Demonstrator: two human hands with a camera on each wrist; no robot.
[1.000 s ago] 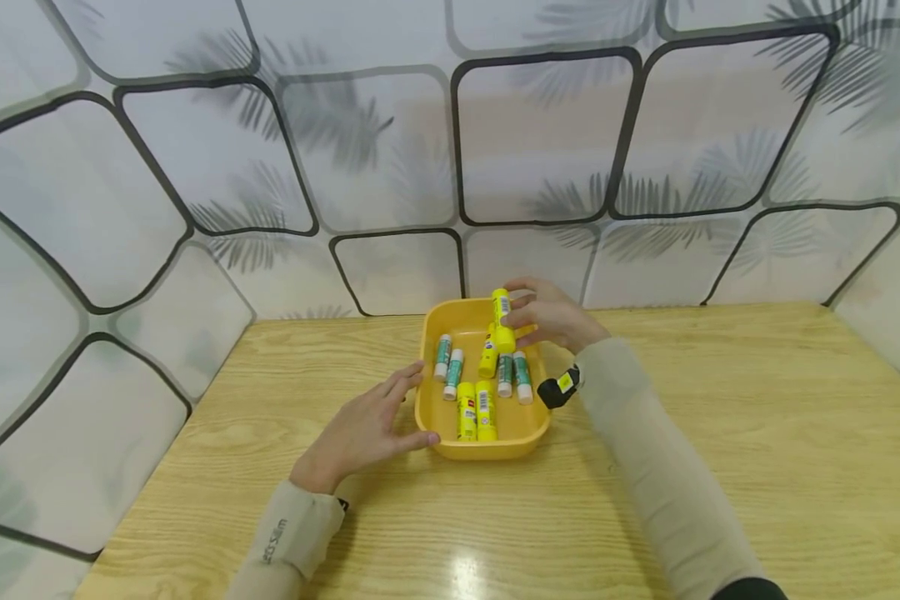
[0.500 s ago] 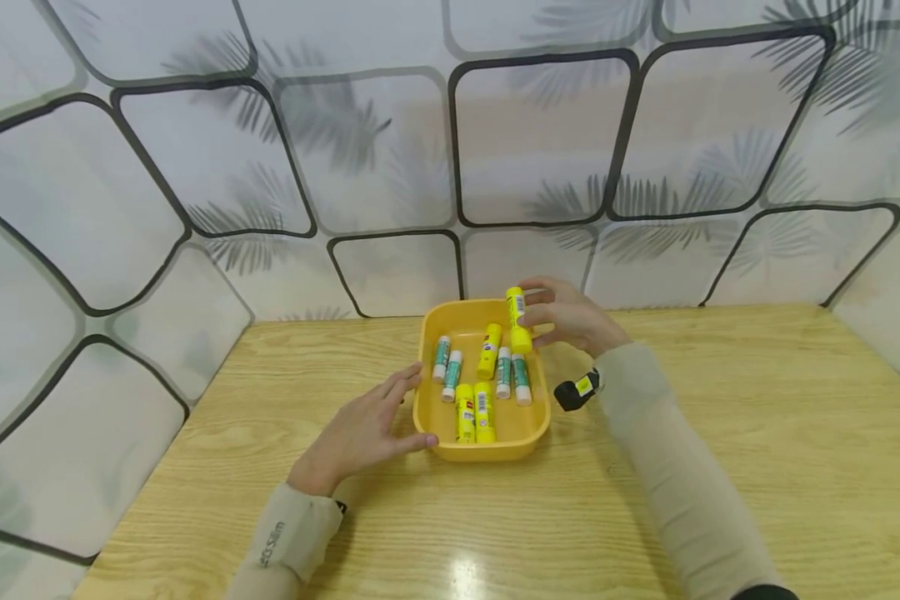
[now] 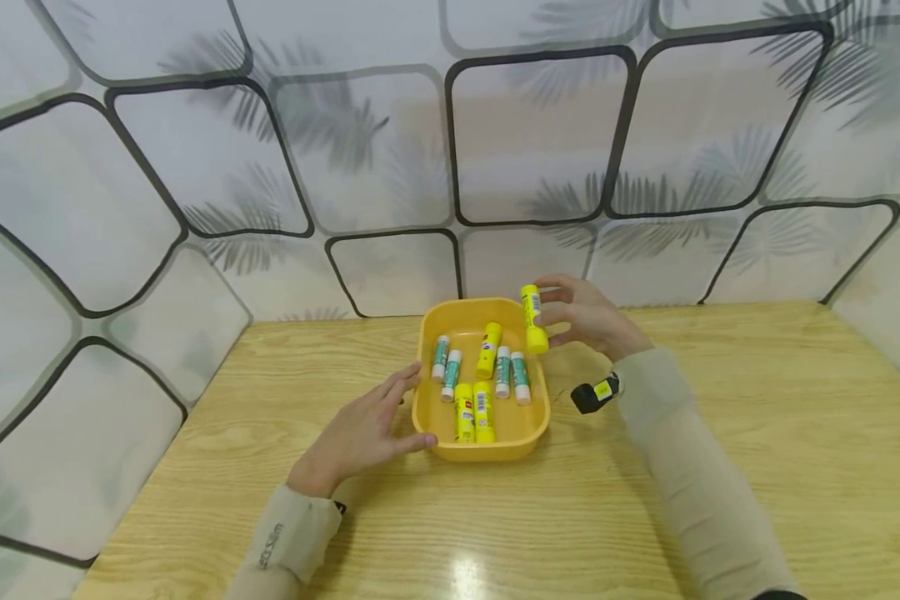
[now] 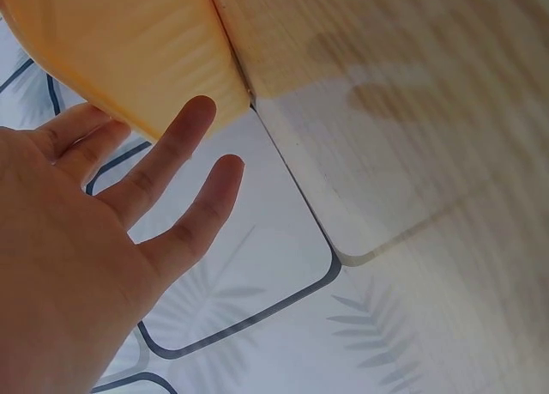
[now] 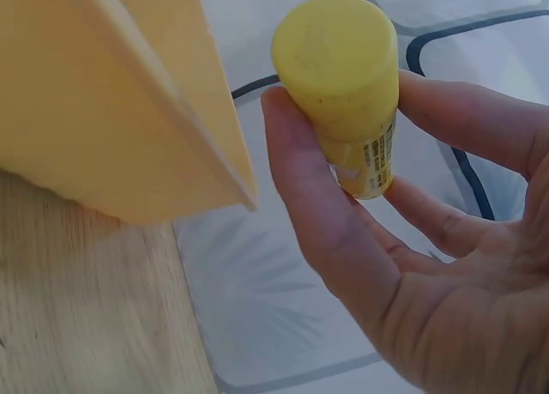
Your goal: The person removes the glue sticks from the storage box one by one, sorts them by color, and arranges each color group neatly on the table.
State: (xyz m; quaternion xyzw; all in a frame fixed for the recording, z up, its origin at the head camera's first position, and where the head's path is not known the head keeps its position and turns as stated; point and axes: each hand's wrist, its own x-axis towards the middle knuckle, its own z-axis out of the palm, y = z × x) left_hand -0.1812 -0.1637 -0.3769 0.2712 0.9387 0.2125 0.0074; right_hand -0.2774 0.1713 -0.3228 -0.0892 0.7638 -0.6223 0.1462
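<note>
My right hand [image 3: 588, 319] pinches a yellow glue stick [image 3: 534, 319] between thumb and fingers, over the back right rim of a yellow plastic basket [image 3: 525, 433]. In the right wrist view the glue stick [image 5: 343, 76] shows its round yellow end and a barcode label, beside the basket wall [image 5: 94, 119]. At the basket's left side, my left hand [image 3: 363, 433] rests with fingers spread and thumb at the front left rim. Inside lie yellow glue sticks [image 3: 488, 350] and several white-and-teal glue sticks [image 3: 452, 375].
The basket stands on a light wooden table [image 3: 465, 517]. A patterned white curtain [image 3: 390, 167] rises right behind the table's back edge and along the left side. A small black device [image 3: 594, 394] is strapped at the right wrist.
My right hand has moved to the right with the yellow glue stick, from over the basket's inside to over its right rim. The left hand has stayed at the basket's left side.
</note>
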